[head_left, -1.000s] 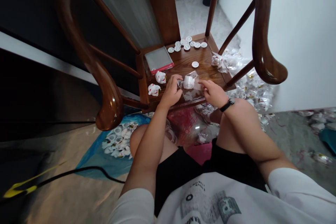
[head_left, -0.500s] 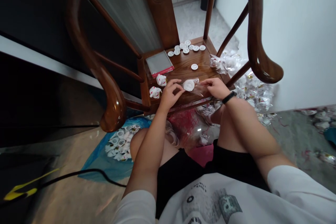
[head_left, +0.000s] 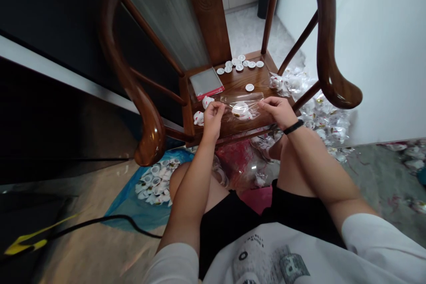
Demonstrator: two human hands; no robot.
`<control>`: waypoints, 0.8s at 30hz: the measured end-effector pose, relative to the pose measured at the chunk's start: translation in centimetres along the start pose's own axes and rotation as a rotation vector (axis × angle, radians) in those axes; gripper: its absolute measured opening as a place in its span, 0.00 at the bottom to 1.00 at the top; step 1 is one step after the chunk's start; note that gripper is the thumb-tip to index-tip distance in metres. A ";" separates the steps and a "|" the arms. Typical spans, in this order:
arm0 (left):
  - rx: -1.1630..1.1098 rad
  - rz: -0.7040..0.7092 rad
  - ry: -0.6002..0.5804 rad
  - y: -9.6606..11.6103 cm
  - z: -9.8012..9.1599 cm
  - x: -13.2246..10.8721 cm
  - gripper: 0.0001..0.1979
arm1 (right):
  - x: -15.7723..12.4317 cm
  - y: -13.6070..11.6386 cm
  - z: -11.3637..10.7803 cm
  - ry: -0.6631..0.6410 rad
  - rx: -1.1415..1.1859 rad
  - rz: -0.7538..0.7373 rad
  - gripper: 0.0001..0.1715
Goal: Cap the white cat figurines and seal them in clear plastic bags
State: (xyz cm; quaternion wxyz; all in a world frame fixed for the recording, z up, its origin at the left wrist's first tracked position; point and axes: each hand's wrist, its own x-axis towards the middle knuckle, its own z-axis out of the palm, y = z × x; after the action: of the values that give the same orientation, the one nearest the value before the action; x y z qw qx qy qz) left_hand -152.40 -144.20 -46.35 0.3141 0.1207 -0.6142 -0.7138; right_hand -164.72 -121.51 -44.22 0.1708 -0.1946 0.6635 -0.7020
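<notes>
Between my hands a clear plastic bag [head_left: 229,115] is stretched out over the wooden chair seat [head_left: 237,80]. Inside it sits a white figurine [head_left: 241,111] with a round white base facing up. My left hand [head_left: 214,117] pinches the bag's left side, and my right hand [head_left: 278,110] pinches its right edge. Two more white figurines with red marks, one of them a cat-like head [head_left: 199,118], lie just left of and behind my left hand. A single white disc [head_left: 249,87] rests on the seat beyond the bag.
Several white discs [head_left: 239,67] lie along the back of the seat. A stack of clear bags [head_left: 207,82] is at its left. Bagged figurines [head_left: 328,117] are piled on the right. Unbagged white pieces [head_left: 156,182] lie on blue plastic at lower left. Curved chair arms [head_left: 151,142] flank the seat.
My hands have spread the bag out and pulled it taut; my left fingers, spread before, now pinch it. The figurine in the bag has turned slightly. The view has shifted a little.
</notes>
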 end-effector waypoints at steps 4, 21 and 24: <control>0.017 -0.045 0.055 0.3 0.0 0.2 0.23 | -0.2 -0.5 0.8 0.021 0.108 0.049 0.22; -0.128 -0.349 0.068 1.3 1.5 -1.1 0.23 | -1.4 -1.4 3.2 -0.019 0.340 0.211 0.29; -0.093 -0.298 0.090 1.2 1.8 -1.2 0.26 | -1.4 -1.3 3.4 0.008 0.319 0.208 0.33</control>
State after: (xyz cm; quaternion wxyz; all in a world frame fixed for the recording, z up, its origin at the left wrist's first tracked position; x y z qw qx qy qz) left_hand -152.05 -142.10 -45.07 0.2372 0.2276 -0.5412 -0.7740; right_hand -161.76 -123.63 -42.87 0.2682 -0.0926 0.5609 -0.7777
